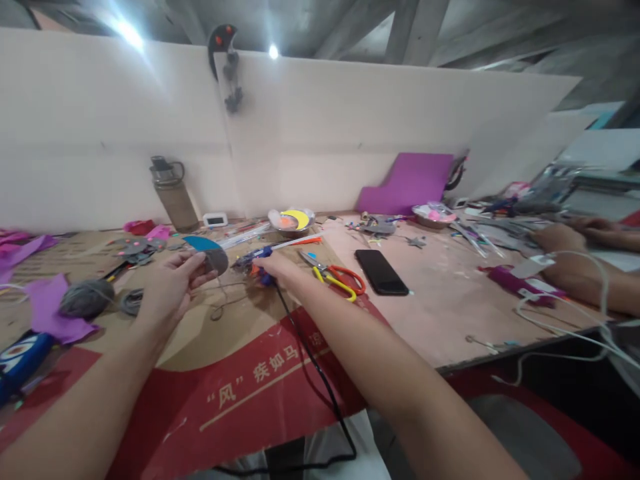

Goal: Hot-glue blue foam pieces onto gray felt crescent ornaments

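Observation:
My left hand is closed on a round grey and blue felt piece, held just above the cardboard-covered table. A thin thread hangs from that piece. My right hand grips a blue hot glue gun, whose nozzle points left toward the felt piece. The gun's black cord runs back along the table toward me. Scissors with red and yellow handles lie just right of my right hand, and a black phone lies beyond them.
A ball of grey yarn, purple felt scraps and a water bottle are on the left. A metal bowl and purple foam sheet stand at the back. Another person's hands rest at the right, near white cables.

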### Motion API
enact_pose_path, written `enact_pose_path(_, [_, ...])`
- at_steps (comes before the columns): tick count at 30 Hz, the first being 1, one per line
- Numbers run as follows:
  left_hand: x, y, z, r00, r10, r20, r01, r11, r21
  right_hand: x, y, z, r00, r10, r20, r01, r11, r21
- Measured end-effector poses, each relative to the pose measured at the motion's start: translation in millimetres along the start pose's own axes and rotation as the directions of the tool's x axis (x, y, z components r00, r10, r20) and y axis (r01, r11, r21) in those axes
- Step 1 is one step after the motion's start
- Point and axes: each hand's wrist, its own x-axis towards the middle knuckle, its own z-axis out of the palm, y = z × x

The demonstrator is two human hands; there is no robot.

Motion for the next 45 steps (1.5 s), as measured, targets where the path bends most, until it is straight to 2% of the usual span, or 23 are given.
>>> enact_pose_path(2, [-5.5,1.6,3.0,0.998,0.061,-0.031,-0.06,0.997,0.045,-5.8,-2.3,-12.7,1.0,0.015,-0.021,-0.017,0.992,-0.128])
enact_pose_path(4, [-10.3,2.5,5.5,0.99,0.124,-0.062,-0.118,0.989,0.087,-14.4,-5.5,-22.1,0.996,-0.027,-0.083,0.008,0.975,-0.222])
enact_pose_path(5, [-12.1,2.4,6.2,0.989,0.134,-0.068,-0.126,0.985,0.114,-19.4,-7.1,-22.9,0.991,-0.094,-0.097,0.054,0.932,-0.359])
enact_pose_path(6, [-13.6,2.1,6.5,0.986,0.148,-0.072,-0.137,0.98,0.143,-24.8,-8.6,-20.5,0.984,-0.166,-0.056,0.125,0.89,-0.437])
enact_pose_path(7, [-15.0,1.6,6.5,0.98,0.185,-0.072,-0.171,0.97,0.172,-30.3,-9.9,-14.7,0.975,-0.22,-0.019,0.191,0.882,-0.431])
enact_pose_path(8, [-16.2,1.0,6.4,0.971,0.229,-0.066,-0.213,0.958,0.192,-35.8,-11.0,-6.3,0.964,-0.265,-0.003,0.246,0.899,-0.363])
enact_pose_path(10, [-19.2,0.3,6.0,0.948,0.315,-0.041,-0.295,0.921,0.255,-45.4,-12.4,15.0,0.961,-0.277,0.028,0.278,0.949,-0.153])
enact_pose_path(13, [-24.7,0.8,7.1,0.894,0.447,0.035,-0.422,0.811,0.404,-54.1,-12.9,42.3,0.982,-0.18,0.057,0.166,0.967,0.195])
enact_pose_path(16, [-28.5,1.5,8.9,0.859,0.503,0.093,-0.48,0.73,0.487,-58.5,-14.1,51.2,0.977,-0.118,0.176,0.03,0.898,0.439])
enact_pose_path(18, [-28.8,1.2,9.4,0.866,0.491,0.095,-0.468,0.727,0.502,-61.2,-15.9,48.5,0.96,-0.121,0.251,-0.006,0.892,0.453])
enact_pose_path(19, [-28.2,0.9,9.4,0.882,0.463,0.086,-0.442,0.75,0.492,-62.6,-16.9,45.7,0.958,-0.134,0.254,0.018,0.91,0.414])
enact_pose_path(22, [-25.7,-0.7,9.6,0.95,0.308,0.058,-0.307,0.882,0.357,-65.7,-20.4,35.3,0.96,-0.237,0.148,0.201,0.954,0.223])
enact_pose_path(25, [-24.1,-2.6,10.8,0.98,0.195,0.051,-0.201,0.955,0.217,-67.1,-24.8,25.6,0.936,-0.351,0.039,0.347,0.935,0.078])
enact_pose_path(29, [-25.3,-4.0,13.0,0.987,0.145,0.064,-0.154,0.973,0.173,-67.7,-30.1,18.2,0.907,-0.419,-0.053,0.42,0.907,0.025])
enact_pose_path(34, [-29.8,-1.8,15.5,0.991,0.116,0.061,-0.123,0.986,0.114,-66.4,-30.1,15.8,0.898,-0.427,-0.107,0.43,0.903,0.001])
enact_pose_path(39, [-32.9,2.6,17.6,0.996,0.092,0.015,-0.093,0.995,0.038,-64.7,-25.9,16.0,0.9,-0.416,-0.13,0.417,0.909,-0.015])
enact_pose_path(45, [-33.7,4.6,17.2,0.998,0.036,0.06,-0.034,0.999,-0.026,-63.8,-25.5,14.5,0.894,-0.426,-0.138,0.426,0.904,-0.03])
